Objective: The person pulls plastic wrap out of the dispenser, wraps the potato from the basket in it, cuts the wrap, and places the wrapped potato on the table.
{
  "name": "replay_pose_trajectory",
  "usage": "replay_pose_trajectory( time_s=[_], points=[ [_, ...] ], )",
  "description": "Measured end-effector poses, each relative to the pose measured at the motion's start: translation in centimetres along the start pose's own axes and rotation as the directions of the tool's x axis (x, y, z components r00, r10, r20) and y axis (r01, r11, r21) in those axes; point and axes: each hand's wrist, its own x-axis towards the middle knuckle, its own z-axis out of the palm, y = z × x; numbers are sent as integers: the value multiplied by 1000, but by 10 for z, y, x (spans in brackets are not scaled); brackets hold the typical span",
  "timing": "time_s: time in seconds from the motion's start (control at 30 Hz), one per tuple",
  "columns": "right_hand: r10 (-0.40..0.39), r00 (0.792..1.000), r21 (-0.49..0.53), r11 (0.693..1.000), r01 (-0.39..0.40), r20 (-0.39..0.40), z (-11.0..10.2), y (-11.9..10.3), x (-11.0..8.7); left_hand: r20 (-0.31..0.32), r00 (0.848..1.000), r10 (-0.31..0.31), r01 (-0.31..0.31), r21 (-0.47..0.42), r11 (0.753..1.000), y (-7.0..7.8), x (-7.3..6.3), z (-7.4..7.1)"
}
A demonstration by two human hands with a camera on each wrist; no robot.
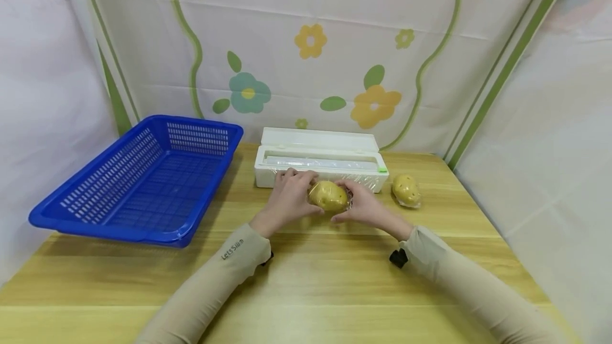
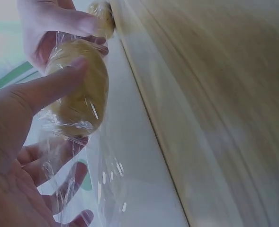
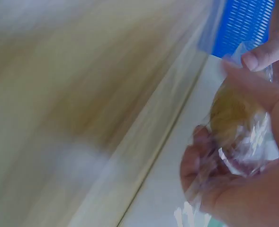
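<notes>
Between both hands is a potato (image 1: 328,196) with clear plastic wrap around it, held in front of the white box. My left hand (image 1: 292,195) grips it from the left, its thumb lying across the potato (image 2: 85,90) in the left wrist view. From the other side my right hand (image 1: 362,205) holds the potato and its wrap, fingers curled about it in the right wrist view. Loose plastic wrap (image 2: 106,184) trails from the potato past my left fingers. A second wrapped potato (image 1: 406,191) lies on the table to the right.
A white wrap dispenser box (image 1: 319,154) stands at the back of the wooden table (image 1: 315,280), lid raised, with a roll inside and a green tab at its right end. At left sits a blue plastic basket (image 1: 191,216). A flowered curtain (image 1: 287,4) hangs behind.
</notes>
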Motion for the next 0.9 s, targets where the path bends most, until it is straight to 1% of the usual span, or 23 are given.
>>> replay_pose_trajectory(
  time_s=[0.07,0.17,0.23,0.33,0.47,0.57,0.63,0.77,0.9],
  points=[
    [-24,999,-40,999,23,-33,3,-2,0,5,1000,-3,3,0,1000,0,0,-1],
    [-32,996,-62,998,26,-86,5,-6,0,19,1000,-1,1,-1,1000,-1,0,0],
    [-38,993,-60,998,31,-112,5,-8,-1,26,1000,-3,3,-8,1000,-2,0,0],
    [-25,988,-57,998,17,-152,3,-8,-2,33,999,-4,5,-31,1000,-4,1,1],
    [-17,984,-101,995,-1,-177,0,-7,-3,49,999,7,-4,-54,999,-8,1,1],
    [-36,983,-146,989,10,-180,-1,-7,-3,64,998,16,-11,-74,997,-11,1,1],
    [-64,981,-177,984,31,-184,-3,-9,-2,76,997,22,-15,-95,995,-13,1,0],
    [-145,975,-193,975,111,-170,-8,-9,-1,114,993,31,-15,-139,990,-14,2,-3],
    [-206,967,-165,969,182,-146,-12,-6,0,148,988,33,-10,-158,987,-15,3,-5]
  ],
)
